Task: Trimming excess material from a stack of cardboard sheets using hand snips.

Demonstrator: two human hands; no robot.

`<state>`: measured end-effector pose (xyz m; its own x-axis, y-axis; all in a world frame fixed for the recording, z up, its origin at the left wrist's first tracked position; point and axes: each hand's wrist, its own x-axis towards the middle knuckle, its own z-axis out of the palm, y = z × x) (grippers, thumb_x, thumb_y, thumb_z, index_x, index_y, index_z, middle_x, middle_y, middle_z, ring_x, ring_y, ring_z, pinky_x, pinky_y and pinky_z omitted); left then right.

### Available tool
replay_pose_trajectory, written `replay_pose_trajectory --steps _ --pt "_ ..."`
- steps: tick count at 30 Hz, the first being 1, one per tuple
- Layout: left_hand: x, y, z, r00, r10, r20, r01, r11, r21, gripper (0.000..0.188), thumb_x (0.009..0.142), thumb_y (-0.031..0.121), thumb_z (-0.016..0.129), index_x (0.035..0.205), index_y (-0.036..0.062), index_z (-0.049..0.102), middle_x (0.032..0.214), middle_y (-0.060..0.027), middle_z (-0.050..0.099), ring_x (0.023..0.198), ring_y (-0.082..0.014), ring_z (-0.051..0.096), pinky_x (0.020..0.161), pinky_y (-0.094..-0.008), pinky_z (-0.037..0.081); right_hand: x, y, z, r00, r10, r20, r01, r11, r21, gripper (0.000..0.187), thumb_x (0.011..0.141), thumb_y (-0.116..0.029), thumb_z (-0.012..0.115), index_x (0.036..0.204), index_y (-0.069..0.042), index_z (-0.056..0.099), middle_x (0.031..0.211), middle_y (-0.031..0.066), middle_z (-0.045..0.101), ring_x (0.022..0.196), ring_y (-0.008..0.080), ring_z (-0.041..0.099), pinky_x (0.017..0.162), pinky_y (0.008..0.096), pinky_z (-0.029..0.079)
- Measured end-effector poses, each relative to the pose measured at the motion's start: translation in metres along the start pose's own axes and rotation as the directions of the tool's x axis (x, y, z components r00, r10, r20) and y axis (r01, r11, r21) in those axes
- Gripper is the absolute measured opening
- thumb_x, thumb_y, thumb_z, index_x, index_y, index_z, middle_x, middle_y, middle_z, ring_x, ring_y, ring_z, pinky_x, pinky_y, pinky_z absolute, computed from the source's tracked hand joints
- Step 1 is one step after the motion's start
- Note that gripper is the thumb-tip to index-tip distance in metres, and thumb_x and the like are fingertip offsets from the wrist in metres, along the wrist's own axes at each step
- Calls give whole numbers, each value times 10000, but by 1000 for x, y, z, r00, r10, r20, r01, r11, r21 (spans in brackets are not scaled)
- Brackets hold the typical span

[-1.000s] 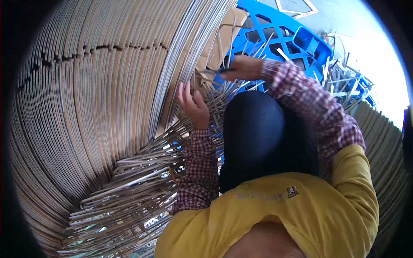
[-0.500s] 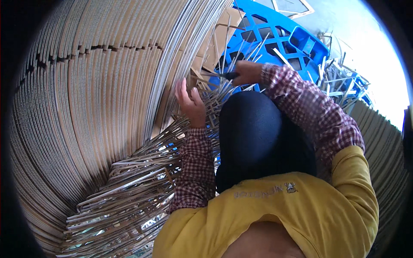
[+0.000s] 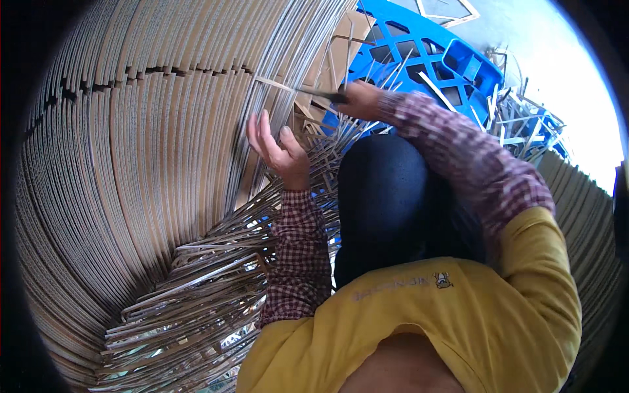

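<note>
My right hand [image 3: 360,101] is closed around a long, thin, dark-handled tool [image 3: 321,95], blurred by motion, so I cannot tell its exact kind. It points left toward the edge of a tall stack of corrugated cardboard sheets [image 3: 177,137]. In line with its far end, a pale narrow strip [image 3: 275,84] lies against the stack; whether they touch is unclear. Lower down, my left hand [image 3: 280,154] is held up beside the stack's edge, palm partly turned up, fingers apart and nothing in it.
Many thin cardboard offcuts [image 3: 203,295] pile up below the stack and around my dark-clad knee [image 3: 380,190]. A blue plastic pallet [image 3: 413,49] lies beyond, strewn with strips. More scraps [image 3: 524,121] heap at the right, above another sheet stack [image 3: 580,203].
My right hand has moved slightly left and up, swinging the tool toward the stack. My left hand has shifted a little left, its fingers spread wider. A pale strip now shows at the stack's edge.
</note>
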<state>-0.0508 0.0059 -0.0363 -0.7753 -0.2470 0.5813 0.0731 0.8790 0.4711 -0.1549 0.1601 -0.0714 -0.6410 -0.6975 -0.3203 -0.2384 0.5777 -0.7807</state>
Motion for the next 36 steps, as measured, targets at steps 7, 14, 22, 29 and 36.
replay_pose_trajectory --steps 7,14,22,29,36 --pt "-101 -64 49 739 -52 672 256 944 -208 281 769 150 505 1012 10 523 1016 -170 506 994 -306 446 869 -368 346 -37 33 -33 863 -135 487 181 982 -48 270 718 -238 571 712 32 585 572 152 539 513 166 507 499 329 402" --pt "-77 -37 42 812 -93 577 189 976 -110 264 781 151 502 1001 7 524 1010 -156 506 993 -299 447 874 -364 339 22 -31 -38 999 -41 35 41 999 1 444 755 -388 523 688 46 585 514 99 501 471 175 485 470 334 390" --pt "-25 -1 7 994 71 83 -79 993 92 330 820 189 443 1076 -19 464 1133 -221 401 1083 -353 364 910 -411 296 -46 52 3 946 163 281 -103 971 -214 434 721 -440 544 629 -23 621 598 136 587 577 248 589 569 353 452" --pt "-40 -23 13 965 -20 261 21 1000 0 368 845 208 416 1124 -31 419 1171 -222 377 1093 -339 360 913 -402 290 28 -31 -29 996 -39 83 35 998 47 433 774 -413 507 710 2 615 591 121 567 543 178 553 521 297 428" --pt "-16 1 2 989 -61 136 62 998 -4 390 820 209 444 1139 -14 414 1176 -208 368 1103 -328 349 917 -415 280 13 -10 0 988 -108 -113 125 981 151 456 765 -405 515 694 38 590 591 142 558 551 232 555 519 338 433"
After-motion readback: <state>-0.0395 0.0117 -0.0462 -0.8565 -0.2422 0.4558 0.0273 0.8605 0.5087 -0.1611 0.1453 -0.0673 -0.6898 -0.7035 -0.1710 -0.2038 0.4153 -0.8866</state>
